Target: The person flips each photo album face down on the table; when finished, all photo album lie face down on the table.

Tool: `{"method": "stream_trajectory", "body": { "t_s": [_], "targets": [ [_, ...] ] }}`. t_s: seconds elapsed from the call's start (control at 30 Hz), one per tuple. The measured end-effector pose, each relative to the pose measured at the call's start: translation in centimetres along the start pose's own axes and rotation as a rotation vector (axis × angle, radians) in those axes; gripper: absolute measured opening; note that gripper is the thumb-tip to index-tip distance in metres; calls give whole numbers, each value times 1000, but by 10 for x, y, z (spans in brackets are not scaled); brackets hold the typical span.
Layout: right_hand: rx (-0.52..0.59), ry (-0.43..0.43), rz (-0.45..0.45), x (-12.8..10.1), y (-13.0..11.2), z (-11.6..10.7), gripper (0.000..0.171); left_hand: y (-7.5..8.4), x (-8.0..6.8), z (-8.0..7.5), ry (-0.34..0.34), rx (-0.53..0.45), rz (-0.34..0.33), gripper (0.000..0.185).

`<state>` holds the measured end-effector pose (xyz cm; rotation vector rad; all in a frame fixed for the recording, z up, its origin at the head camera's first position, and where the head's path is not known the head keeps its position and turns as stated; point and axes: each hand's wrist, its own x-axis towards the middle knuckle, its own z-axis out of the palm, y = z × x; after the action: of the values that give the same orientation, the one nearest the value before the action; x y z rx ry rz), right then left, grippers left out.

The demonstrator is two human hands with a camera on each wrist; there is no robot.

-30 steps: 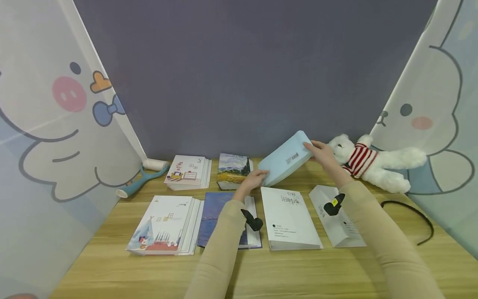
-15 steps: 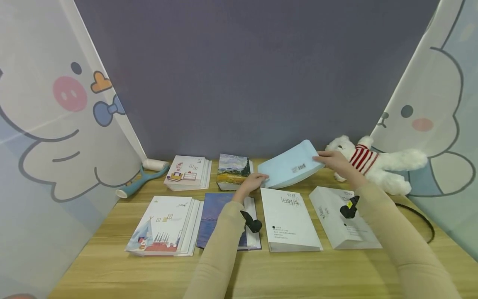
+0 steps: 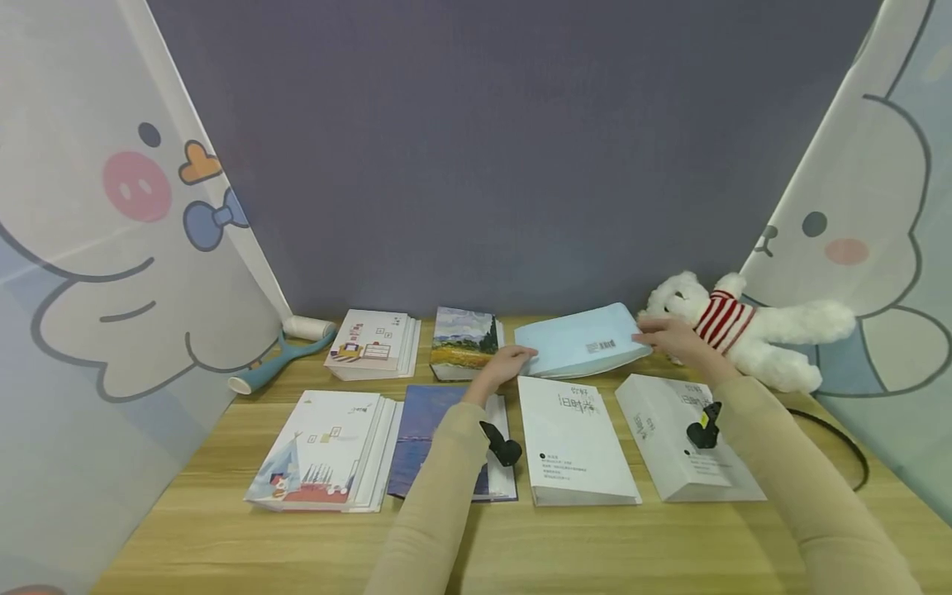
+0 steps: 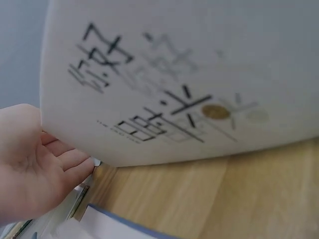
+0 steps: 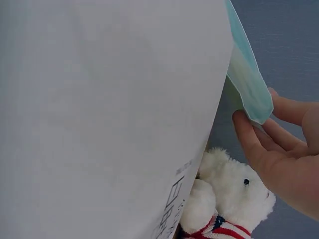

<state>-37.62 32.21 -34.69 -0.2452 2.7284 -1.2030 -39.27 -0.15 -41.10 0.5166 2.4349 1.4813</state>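
A light blue book (image 3: 568,339) with a barcode lies low at the back of the table, slanting slightly, between my two hands. At its left end my left hand (image 3: 508,365) holds on with the fingertips. My right hand (image 3: 680,337) pinches the right end; in the right wrist view, thumb and fingers are on either side of the blue book's corner (image 5: 259,99). A white book (image 3: 576,438) with printed characters lies just in front of it. In the left wrist view this white book (image 4: 164,74) hides the left fingertips.
Several picture-covered books (image 3: 320,446) lie to the left, with a landscape-covered book (image 3: 464,339) beside my left hand. Another white book (image 3: 669,430) is under my right forearm. A plush bear (image 3: 732,326), black cable (image 3: 833,430) and blue-handled roller (image 3: 286,351) flank them.
The blue book's raised right end has come down and rightward with my right hand, so the book is now flatter. My left hand has stayed at the left end.
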Motion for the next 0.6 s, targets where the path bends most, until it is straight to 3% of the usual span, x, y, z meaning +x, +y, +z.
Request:
{"method": "stream_trajectory", "body": {
  "t_s": [0.27, 0.6],
  "targets": [
    [-28, -66, -27, 2, 3, 3, 54, 1, 7, 4, -6, -3, 0, 38],
    [37, -146, 46, 1, 6, 6, 55, 6, 6, 2, -22, -17, 11, 39]
  ]
}}
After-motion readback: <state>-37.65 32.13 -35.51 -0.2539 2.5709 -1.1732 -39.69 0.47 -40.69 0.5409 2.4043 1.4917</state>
